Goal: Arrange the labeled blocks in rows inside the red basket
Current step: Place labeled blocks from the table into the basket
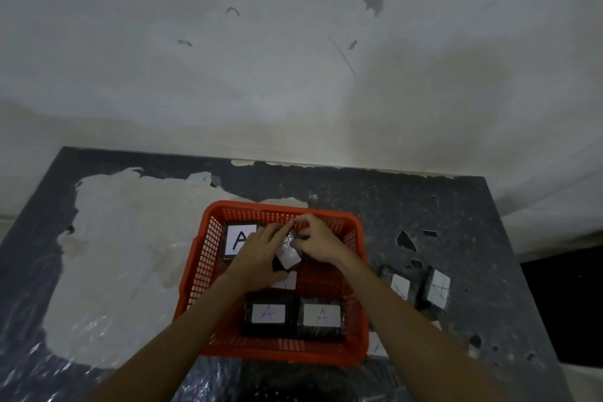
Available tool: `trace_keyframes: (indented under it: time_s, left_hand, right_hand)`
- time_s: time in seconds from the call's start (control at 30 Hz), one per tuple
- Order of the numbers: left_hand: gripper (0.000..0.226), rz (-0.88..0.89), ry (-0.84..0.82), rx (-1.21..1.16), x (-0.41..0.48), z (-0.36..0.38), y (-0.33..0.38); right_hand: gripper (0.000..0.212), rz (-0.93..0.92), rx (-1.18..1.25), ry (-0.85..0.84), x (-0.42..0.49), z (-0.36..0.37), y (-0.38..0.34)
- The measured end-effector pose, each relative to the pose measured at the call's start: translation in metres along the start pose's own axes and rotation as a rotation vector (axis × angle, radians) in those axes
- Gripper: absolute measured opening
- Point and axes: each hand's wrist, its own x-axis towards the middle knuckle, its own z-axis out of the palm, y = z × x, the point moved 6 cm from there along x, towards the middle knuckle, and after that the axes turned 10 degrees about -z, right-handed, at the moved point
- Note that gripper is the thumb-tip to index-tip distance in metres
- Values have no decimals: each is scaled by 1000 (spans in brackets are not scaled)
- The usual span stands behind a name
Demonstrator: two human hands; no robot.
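A red mesh basket (202, 271) sits on the dark table. Inside it, a black block with a white "A" label (237, 240) lies at the far left, and two more labeled blocks (268, 313) (321, 316) lie side by side along the near edge. My left hand (261, 254) and my right hand (318, 240) meet over the basket's far middle, both gripping one tilted block (288, 256) with a white face. Part of another white label (288, 282) shows under my left wrist.
Two labeled blocks (399, 284) (437, 289) rest on the table just right of the basket, and a white label (377, 344) peeks out by its near right corner. The tabletop (456, 222) is dark with a large pale worn patch (130, 254) on the left. A stained wall stands behind.
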Motion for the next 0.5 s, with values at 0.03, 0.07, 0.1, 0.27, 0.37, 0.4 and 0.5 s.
trace_keyframes:
  time_s: [0.03,0.07,0.1,0.27,0.37,0.4,0.5]
  left_hand:
    - [115,-7,-25,31,2,2,1]
    - [118,-5,-48,69,3,5,2]
    - [117,2,-63,106,4,8,3]
    - [77,-23,-11,71,14,8,0]
    - [76,-163,10,239,20,10,-13]
    - [80,-211,-10,304,22,13,-18]
    - [90,-230,-54,382,32,22,-18]
  right_hand:
    - [44,-5,28,32,-1,-4,-1]
    - [41,-11,40,54,-1,-8,-2]
    - [39,-22,43,61,-2,-12,-3]
    - [32,-69,-78,96,-9,-28,0]
    - [35,-99,-358,108,-13,-35,8]
    - [37,-105,-478,80,-15,-34,13]
    - [41,-150,-839,-19,-21,-23,29]
